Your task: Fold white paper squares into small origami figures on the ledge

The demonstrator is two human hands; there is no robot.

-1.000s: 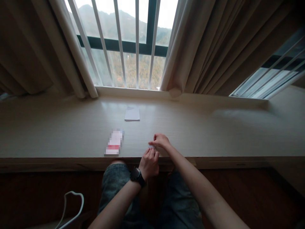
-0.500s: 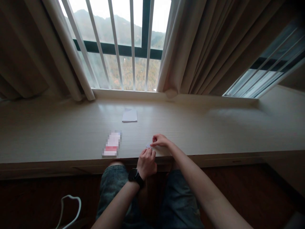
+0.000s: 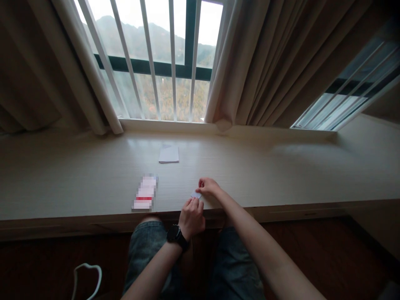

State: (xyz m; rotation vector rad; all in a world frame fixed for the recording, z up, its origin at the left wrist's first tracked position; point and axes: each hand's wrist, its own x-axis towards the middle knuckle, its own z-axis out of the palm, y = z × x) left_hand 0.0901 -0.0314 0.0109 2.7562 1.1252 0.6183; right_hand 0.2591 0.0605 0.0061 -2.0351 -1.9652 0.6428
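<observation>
A small piece of white paper [image 3: 195, 194] lies at the front of the pale desk [image 3: 268, 179], mostly covered by my fingers. My left hand [image 3: 192, 214], with a black watch on its wrist, is closed on the paper's near edge. From the right, my right hand [image 3: 208, 186] pinches the paper's far right side between thumb and fingers. Whether the paper is folded I cannot tell. Farther back lies a stack of white square paper sheets [image 3: 168, 154].
A phone-shaped object [image 3: 145, 193], its top blurred out in white, pink and red, lies near the desk's front edge. Behind the desk are a barred window [image 3: 156, 91] and brown curtains [image 3: 246, 71]. A white cable loop [image 3: 100, 275] hangs at lower left.
My right hand has shifted slightly against the paper, and a little more of the paper shows between my hands. The whole view has tilted slightly; the stack has not moved.
</observation>
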